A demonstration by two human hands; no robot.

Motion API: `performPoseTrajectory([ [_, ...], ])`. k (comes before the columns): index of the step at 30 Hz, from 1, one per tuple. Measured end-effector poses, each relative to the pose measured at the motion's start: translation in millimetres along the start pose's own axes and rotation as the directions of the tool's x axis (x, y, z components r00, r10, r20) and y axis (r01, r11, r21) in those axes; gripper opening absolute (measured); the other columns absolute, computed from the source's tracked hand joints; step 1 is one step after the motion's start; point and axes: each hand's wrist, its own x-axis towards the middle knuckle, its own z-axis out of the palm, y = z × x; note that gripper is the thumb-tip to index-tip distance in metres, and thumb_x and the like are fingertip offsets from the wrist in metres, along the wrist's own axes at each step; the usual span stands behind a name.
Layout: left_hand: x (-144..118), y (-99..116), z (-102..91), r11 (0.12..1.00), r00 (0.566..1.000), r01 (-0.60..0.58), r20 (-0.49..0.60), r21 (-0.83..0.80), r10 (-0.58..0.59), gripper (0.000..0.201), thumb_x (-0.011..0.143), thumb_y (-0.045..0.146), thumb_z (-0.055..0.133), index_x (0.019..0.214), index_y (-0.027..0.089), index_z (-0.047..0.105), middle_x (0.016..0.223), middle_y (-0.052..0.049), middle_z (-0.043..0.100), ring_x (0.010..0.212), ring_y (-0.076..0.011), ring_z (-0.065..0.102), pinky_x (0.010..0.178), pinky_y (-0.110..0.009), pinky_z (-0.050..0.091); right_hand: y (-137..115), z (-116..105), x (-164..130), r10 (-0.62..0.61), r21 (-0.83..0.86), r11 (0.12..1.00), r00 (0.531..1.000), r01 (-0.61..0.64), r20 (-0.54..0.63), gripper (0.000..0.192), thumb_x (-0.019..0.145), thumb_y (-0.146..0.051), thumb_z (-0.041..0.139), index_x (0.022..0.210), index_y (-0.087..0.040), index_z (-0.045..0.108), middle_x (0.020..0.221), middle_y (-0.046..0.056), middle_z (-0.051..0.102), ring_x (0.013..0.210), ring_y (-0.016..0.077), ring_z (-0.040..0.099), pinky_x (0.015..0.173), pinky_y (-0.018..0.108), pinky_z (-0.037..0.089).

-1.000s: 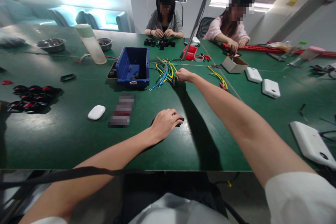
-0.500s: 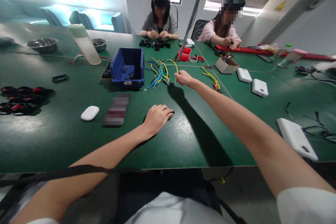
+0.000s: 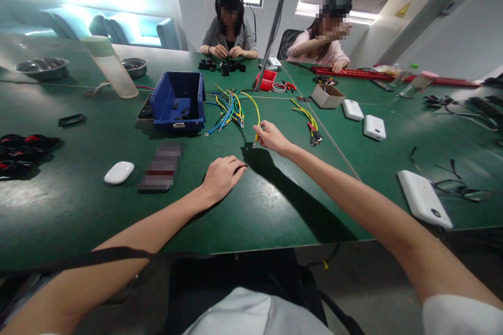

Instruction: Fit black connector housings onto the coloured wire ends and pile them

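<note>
Your left hand [image 3: 222, 177] lies over a small black piece [image 3: 242, 166] on the green table [image 3: 231, 230], perhaps steadying it; its fingers rest close together, their grip hidden. Your right hand [image 3: 271, 136] pinches a yellow wire [image 3: 257, 110] near its ring terminal [image 3: 254, 145], likely for control, just beside the wire bundle [image 3: 229, 112].

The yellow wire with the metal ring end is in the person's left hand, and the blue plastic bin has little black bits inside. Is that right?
Not quite: the right hand holds the yellow wire with the metal ring end, as the head view shows. The blue plastic bin does have little black bits inside.
</note>
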Motion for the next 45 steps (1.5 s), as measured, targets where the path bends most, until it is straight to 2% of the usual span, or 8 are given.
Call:
performPoseTrajectory([
  [4,0,0,0.6,0.999,0.999,0.026,-0.032,-0.036,-0.027,0.024,0.094,0.033,0.052,0.099,0.019,0.071,0.095,-0.004,0.07,0.086,-0.0188,0.064,0.08,-0.032,0.048,0,7,-19,-0.055,0.061,0.997,0.998,0.055,-0.004,0.025,0.093,-0.042,0.048,0.081,-0.021,0.04,0.049,-0.008,0.047,0.041,0.0075,0.041,0.042,0.019,0.031],
  [10,-1,1,0.5,0.995,0.996,0.053,-0.061,-0.079,-0.058,0.023,0.092,0.034,0.054,0.098,0.019,0.071,0.094,-0.004,0.068,0.089,-0.0192,0.064,0.082,-0.033,0.049,3,14,-44,-0.064,0.155,0.985,0.997,0.069,-0.04,0.031,0.091,-0.05,0.048,0.081,-0.022,0.039,0.048,-0.009,0.046,0.041,0.0076,0.041,0.041,0.019,0.03],
  [15,-4,4,-1.1,0.992,0.99,0.077,-0.109,-0.101,-0.087,0.026,0.092,0.038,0.054,0.1,0.02,0.072,0.095,-0.005,0.062,0.08,-0.0152,0.063,0.077,-0.028,0.05,10,19,-62,-0.003,0.282,0.959,0.997,0.024,-0.073,0.037,0.087,-0.058,0.052,0.085,-0.022,0.042,0.048,-0.009,0.047,0.039,0.008,0.041,0.038,0.019,0.029],
  [19,-4,7,-2.2,0.987,0.992,0.069,-0.092,-0.142,-0.082,0.028,0.093,0.038,0.054,0.101,0.018,0.072,0.093,-0.005,0.061,0.075,-0.0138,0.061,0.075,-0.028,0.05,13,23,-73,0.039,0.383,0.924,0.995,0.001,-0.096,0.039,0.084,-0.059,0.054,0.086,-0.023,0.04,0.047,-0.01,0.048,0.035,0.0076,0.039,0.036,0.019,0.025],
  [29,-2,5,-0.1,0.977,0.991,0.085,-0.081,-0.194,-0.103,0.026,0.092,0.035,0.056,0.104,0.019,0.071,0.094,-0.006,0.065,0.078,-0.0145,0.063,0.074,-0.027,0.051,26,30,-80,0.087,0.504,0.864,0.98,0.015,-0.178,0.035,0.086,-0.056,0.055,0.087,-0.025,0.038,0.05,-0.01,0.051,0.036,0.0079,0.043,0.036,0.019,0.031],
  [39,1,6,-0.7,0.972,0.994,0.059,-0.071,-0.229,-0.077,0.022,0.091,0.025,0.055,0.106,0.016,0.069,0.095,-0.006,0.071,0.085,-0.0165,0.067,0.078,-0.028,0.053,26,24,-86,0.068,0.536,0.844,0.981,0.041,-0.181,0.031,0.088,-0.053,0.054,0.09,-0.026,0.038,0.053,-0.009,0.054,0.04,0.0097,0.049,0.04,0.021,0.037],
  [45,1,5,-0.4,0.974,0.997,0.059,-0.038,-0.219,-0.069,0.022,0.093,0.025,0.054,0.108,0.017,0.068,0.096,-0.006,0.071,0.086,-0.0165,0.066,0.077,-0.028,0.053,28,22,-87,0.064,0.523,0.851,0.98,0.046,-0.19,0.029,0.089,-0.05,0.054,0.09,-0.026,0.04,0.057,-0.007,0.056,0.042,0.0101,0.051,0.042,0.023,0.039],
])
